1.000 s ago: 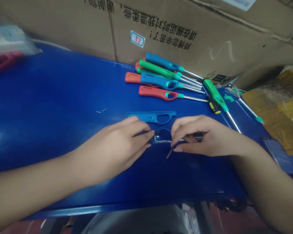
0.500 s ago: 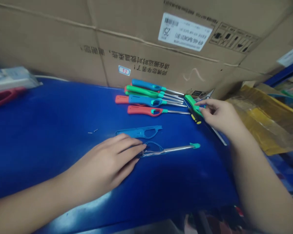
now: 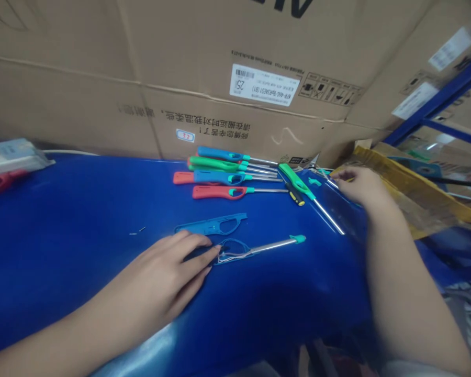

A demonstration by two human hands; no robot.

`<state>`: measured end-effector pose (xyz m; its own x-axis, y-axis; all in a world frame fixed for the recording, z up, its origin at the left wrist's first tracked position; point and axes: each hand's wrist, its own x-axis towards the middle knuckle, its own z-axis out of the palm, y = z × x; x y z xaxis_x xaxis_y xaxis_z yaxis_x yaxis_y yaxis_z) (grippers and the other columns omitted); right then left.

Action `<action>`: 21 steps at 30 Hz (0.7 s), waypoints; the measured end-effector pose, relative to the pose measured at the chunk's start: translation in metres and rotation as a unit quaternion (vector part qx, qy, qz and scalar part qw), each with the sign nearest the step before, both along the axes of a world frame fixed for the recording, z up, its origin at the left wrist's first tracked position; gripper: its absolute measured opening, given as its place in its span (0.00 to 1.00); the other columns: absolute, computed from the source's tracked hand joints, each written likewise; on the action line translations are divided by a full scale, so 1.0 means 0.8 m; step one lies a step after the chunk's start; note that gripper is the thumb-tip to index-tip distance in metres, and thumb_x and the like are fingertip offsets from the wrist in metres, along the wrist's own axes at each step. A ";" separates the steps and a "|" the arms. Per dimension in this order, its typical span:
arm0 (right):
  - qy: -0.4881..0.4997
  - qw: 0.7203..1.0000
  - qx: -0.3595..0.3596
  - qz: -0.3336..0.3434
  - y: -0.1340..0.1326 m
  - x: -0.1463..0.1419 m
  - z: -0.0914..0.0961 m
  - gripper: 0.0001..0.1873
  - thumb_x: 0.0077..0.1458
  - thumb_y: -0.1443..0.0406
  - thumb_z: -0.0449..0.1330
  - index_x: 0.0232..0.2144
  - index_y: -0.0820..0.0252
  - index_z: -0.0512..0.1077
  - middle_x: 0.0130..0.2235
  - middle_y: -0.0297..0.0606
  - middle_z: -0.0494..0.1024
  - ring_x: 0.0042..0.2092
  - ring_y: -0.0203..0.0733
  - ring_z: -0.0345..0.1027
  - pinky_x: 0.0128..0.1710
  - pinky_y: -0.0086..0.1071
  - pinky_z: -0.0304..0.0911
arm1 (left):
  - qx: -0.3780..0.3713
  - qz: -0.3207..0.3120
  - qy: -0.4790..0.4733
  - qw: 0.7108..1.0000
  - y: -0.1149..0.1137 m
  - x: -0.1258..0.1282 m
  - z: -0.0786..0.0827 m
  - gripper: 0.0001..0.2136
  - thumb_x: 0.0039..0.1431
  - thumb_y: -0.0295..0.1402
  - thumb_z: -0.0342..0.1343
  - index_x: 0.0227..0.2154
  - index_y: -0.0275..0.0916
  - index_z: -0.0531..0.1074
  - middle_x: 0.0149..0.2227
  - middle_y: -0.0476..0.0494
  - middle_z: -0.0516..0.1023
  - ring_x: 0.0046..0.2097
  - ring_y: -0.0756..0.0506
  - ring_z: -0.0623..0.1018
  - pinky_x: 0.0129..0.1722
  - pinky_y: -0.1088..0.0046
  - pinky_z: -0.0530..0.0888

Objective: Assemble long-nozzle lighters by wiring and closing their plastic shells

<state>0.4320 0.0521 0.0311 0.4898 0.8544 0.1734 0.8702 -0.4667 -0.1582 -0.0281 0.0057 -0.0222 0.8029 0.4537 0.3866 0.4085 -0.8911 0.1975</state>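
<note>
Blue wired casing (image 3: 232, 258) — left hand (image 3: 180, 266) holds it

Surface (image 3: 282, 298): blue, glossy, light reflected near the front edge. Rear: large brown cardboard carton (image 3: 188, 63) upright along the far edge, white label (image 3: 265, 85) attached, printing inverted. Right: blue frame (image 3: 435, 102), further cartons (image 3: 461, 112) visible beyond. Lower right: dim, detail indistinct.

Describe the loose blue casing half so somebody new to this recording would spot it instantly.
On the blue tabletop before the cardboard box, go from the cluster of lighters toward the left hand. The blue casing half lies just beyond that hand, an oval opening near its right end. Unlike the opened lighter nearby, it shows no metal tube or wires.
</note>
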 end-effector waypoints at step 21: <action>-0.080 0.957 0.057 0.273 0.092 0.028 -0.079 0.20 0.69 0.57 0.63 0.58 0.59 0.73 0.59 0.46 0.75 0.55 0.49 0.74 0.54 0.49 0.74 | -0.047 0.007 0.032 0.998 0.004 -0.006 -0.008 0.18 0.75 0.30 0.48 0.61 0.41 0.76 0.51 0.36 0.79 0.49 0.39 0.79 0.48 0.58 0.80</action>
